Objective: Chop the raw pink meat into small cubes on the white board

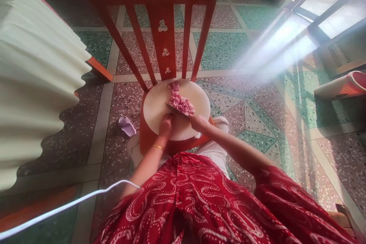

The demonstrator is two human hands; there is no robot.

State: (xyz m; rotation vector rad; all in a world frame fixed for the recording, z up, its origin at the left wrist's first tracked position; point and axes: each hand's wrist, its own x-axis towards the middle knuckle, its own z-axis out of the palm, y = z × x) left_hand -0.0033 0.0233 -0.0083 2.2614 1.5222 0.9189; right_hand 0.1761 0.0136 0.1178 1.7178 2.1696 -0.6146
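Observation:
A round pale cutting board (154, 101) rests on the seat of a red wooden chair. Chopped pink meat (180, 103) lies heaped on it, with a larger chunk at the far edge. My right hand (199, 122) is closed around the handle of a cleaver (177, 109), whose blade lies along the near side of the heap. My left hand (166, 125) is at the board's near left, just below the far end of the blade. Its fingers are curled; whether they grip anything is hidden.
The chair's slatted back (161, 26) rises beyond the board. A pale draped cloth (34, 84) hangs at left, near a lilac slipper (127, 126) on the floor. A white cable (71, 200) crosses at lower left. A cylindrical bin (340, 87) stands at right.

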